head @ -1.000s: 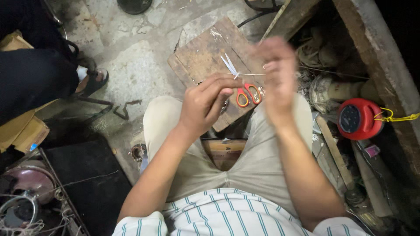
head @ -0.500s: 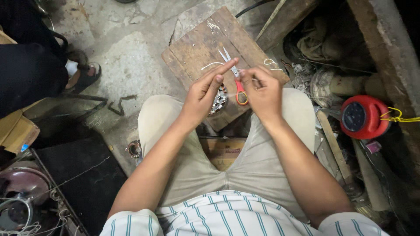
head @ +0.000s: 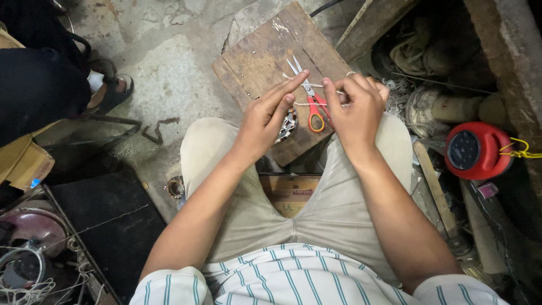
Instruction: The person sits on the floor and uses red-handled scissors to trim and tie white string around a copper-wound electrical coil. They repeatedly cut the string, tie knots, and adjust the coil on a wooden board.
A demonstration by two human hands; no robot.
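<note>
Pinching a thin white strand [head: 316, 86] between both hands, above a wooden board [head: 254, 56] that serves as worktop across the knees. Left hand [head: 270, 116]: forefinger stretched toward 1 o'clock, thumb closed narrow on the strand. Right hand [head: 357, 107]: fingers curled tight, gripping the strand's other end. Orange-handled scissors [head: 312, 107] lie on the board directly below the strand, blades pointing to 11 o'clock, between the two hands. A patterned round object [head: 288, 125] sits half hidden under the left hand; kind unclear. At 3 o'clock, a red round reel [head: 477, 149] with a yellow cord [head: 519, 149]. At 9 o'clock, another person's sandalled foot [head: 110, 90] on the concrete floor [head: 169, 73]. At 8 o'clock, a tan cardboard box [head: 25, 164]. Between the thighs, a brown printed carton [head: 291, 192], mostly hidden.
</note>
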